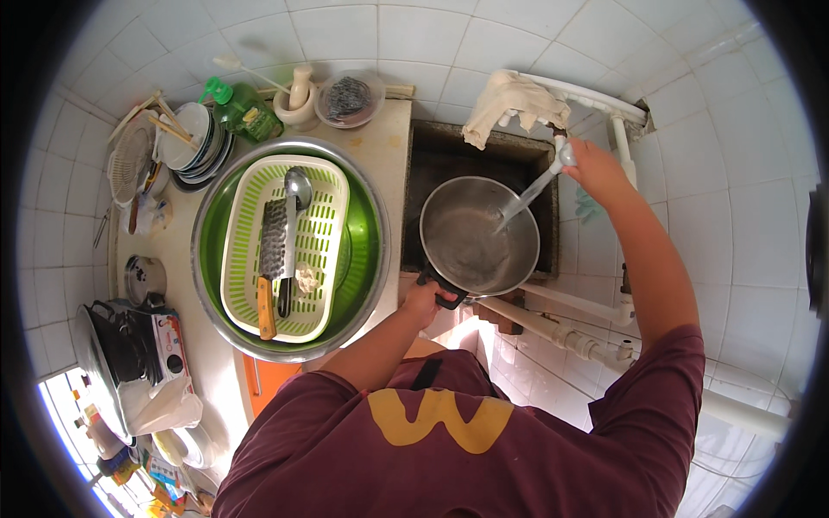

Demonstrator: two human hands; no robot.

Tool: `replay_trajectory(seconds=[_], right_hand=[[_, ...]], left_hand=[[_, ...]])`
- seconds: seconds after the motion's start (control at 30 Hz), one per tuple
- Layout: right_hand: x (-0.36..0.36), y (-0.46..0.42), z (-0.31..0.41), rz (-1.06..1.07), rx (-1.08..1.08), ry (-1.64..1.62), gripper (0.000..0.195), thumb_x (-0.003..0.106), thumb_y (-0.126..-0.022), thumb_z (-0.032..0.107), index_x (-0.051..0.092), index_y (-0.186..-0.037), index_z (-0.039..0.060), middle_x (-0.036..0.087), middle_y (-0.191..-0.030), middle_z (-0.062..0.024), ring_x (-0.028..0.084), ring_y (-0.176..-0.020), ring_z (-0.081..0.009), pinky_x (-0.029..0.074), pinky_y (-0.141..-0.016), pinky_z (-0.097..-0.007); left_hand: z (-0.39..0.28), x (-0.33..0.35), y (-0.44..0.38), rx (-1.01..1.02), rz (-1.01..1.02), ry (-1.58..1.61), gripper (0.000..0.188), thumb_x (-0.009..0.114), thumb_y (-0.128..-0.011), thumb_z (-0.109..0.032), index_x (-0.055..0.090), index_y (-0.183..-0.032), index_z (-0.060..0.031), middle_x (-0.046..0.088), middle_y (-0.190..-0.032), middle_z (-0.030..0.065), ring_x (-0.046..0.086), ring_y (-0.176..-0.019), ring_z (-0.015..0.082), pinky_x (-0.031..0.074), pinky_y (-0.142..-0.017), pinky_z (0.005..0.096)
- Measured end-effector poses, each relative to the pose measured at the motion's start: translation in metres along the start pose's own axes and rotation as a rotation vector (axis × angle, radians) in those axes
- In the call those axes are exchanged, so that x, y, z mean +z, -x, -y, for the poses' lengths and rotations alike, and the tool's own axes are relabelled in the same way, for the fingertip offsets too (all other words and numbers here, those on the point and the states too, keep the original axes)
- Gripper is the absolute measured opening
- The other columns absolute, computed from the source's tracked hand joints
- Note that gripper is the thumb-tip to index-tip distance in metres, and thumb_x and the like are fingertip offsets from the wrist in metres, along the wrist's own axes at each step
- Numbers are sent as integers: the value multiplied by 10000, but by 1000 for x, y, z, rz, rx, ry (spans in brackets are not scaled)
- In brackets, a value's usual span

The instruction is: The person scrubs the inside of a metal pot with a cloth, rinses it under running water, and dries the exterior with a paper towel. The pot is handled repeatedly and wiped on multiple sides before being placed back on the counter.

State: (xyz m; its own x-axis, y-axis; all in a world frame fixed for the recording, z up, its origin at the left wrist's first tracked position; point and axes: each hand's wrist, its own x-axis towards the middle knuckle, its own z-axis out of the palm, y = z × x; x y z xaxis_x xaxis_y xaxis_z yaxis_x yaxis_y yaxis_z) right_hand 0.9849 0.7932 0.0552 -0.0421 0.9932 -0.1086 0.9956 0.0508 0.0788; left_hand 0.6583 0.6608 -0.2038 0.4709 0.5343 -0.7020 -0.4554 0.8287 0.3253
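My left hand (pixel 425 303) grips the black side handle (pixel 447 288) of a steel pot (pixel 466 252). The pot is held over the front of a dark stone sink (pixel 447 146). A stream of water (pixel 528 201) runs slantwise from the white tap (pixel 565 155) into the pot, and water covers its bottom. My right hand (pixel 592 168) is at the tap, its fingers around the knob. A beige cloth (pixel 508 97) hangs over the white pipe just behind the tap.
Left of the sink, a large metal basin (pixel 379 285) holds a white-and-green draining basket (pixel 236 259) with a cleaver (pixel 274 239), a ladle (pixel 298 188) and another black-handled utensil. Behind stand a green pump bottle (pixel 249 113), a mortar (pixel 296 116) and stacked bowls (pixel 188 139). White pipes (pixel 550 330) run below right.
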Motion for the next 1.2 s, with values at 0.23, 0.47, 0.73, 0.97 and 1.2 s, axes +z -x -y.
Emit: replay_trajectory(seconds=[0.23, 0.47, 0.73, 0.97, 1.2], right_hand=[[24, -2, 12, -152, 226, -1, 609, 579, -903, 462, 465, -1224, -43, 633, -991, -201, 613, -946, -363, 491, -758, -424], [151, 92, 2, -535, 577, -565, 666, 493, -970, 441, 392, -1378, -76, 642, -1000, -140, 603, -866, -290, 478, -770, -381], [201, 137, -22, -243, 912, -1441, 304, 457, -1010, 172, 605, -1241, 39, 623, -868, 5, 520, -695, -86, 465, -648, -255], [216, 123, -15, -187, 1015, -1540, 302, 474, -990, 117, 609, -1252, 56, 616, -817, -10, 527, -674, -108, 458, -633, -272], [242, 148, 7, -185, 998, -1520, 343, 472, -986, 104, 563, -1313, 50, 629, -833, -38, 541, -688, -120, 466, -654, -281]], left_hand=[[-6, 9, 19, -35, -45, 125, 112, 454, -772, 65, 508, -844, -2, 517, -677, 103, 535, -632, 235, 528, -724, 388], [-17, -8, 91, -181, 146, 78, 215, 468, -769, 56, 525, -972, 12, 531, -729, 100, 544, -701, 225, 489, -771, 353], [-22, 5, 110, -290, 110, -133, 425, 469, -740, 76, 480, -1160, 12, 538, -748, 108, 564, -636, 215, 532, -732, 417], [-77, 60, 130, -160, 51, -295, 315, 454, -712, 67, 521, -1016, 25, 573, -717, 115, 590, -622, 217, 532, -689, 368], [-76, 63, 157, -151, 14, -339, 262, 444, -730, 72, 519, -978, 34, 572, -711, 116, 579, -599, 221, 535, -662, 370]])
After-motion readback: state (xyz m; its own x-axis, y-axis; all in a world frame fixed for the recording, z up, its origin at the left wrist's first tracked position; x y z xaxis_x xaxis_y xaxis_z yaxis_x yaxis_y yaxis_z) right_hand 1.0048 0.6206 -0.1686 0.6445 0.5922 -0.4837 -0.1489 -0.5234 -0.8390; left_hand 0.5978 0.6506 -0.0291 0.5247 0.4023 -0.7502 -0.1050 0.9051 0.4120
